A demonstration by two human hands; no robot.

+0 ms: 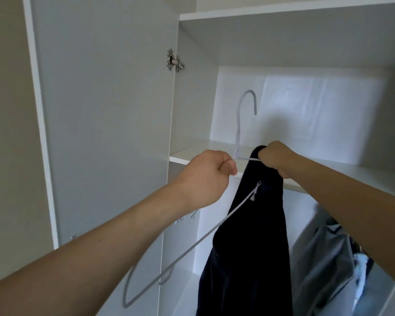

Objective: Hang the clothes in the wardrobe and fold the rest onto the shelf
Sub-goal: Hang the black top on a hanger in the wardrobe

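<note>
Arms are reaching forward: we are pinching the white hanger [214, 231] beside its neck with our left hand [205, 176], while our right hand [276, 158] is gripping the dark garment [249, 247] bunched over the hanger's other shoulder. Both are hovering before the wardrobe shelf [192, 157], with grey clothes [324, 265] hanging lower right and the open door [105, 110] standing left.

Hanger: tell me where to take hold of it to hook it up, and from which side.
Grip the hanger at the neck just below the hook, coming from the left, as the left hand does now. The hook points up and is free; the right arm is covered by the dark garment, which the right hand bunches.
</note>
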